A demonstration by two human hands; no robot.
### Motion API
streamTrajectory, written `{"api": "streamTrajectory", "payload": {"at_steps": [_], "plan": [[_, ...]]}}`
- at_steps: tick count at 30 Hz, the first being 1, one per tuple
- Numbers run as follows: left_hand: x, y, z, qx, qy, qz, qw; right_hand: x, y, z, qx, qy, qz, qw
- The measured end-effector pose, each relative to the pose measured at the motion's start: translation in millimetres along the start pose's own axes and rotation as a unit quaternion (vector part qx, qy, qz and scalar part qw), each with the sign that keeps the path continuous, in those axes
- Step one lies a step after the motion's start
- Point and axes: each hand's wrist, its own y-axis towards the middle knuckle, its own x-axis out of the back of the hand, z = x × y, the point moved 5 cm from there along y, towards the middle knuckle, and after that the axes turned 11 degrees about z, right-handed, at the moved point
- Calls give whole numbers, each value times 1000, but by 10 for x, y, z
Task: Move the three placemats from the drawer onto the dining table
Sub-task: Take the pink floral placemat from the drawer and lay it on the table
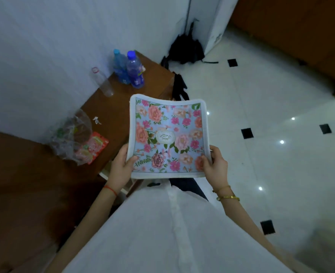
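A floral placemat (167,134), pale blue with pink flowers and a white border, is held flat in the air in front of my body. My left hand (122,166) grips its near left edge, thumb on top. My right hand (214,164) grips its near right edge, thumb on the pattern. Whether more mats lie stacked beneath it cannot be told. The mat hangs over the edge of a brown wooden cabinet (95,115) and the white tiled floor. A slightly open drawer (113,180) shows below my left wrist.
On the cabinet stand two blue-capped water bottles (134,71), an empty clear bottle (102,81), a crumpled plastic bag (72,134) and a red snack packet (95,148). A black bag (186,50) lies on the floor by the wall. White floor with black inset tiles spreads right.
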Motion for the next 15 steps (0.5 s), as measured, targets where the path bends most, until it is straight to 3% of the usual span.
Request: {"api": "streamTrajectory", "payload": {"at_steps": [7,15], "plan": [[-535,486,-473,-42,51,161,985,549,-536,-255,-74,41,-151,985],[-1842,1135,-1017,-87,129,318,935,1235,-1047,-865,-169,102,-295,935]]}}
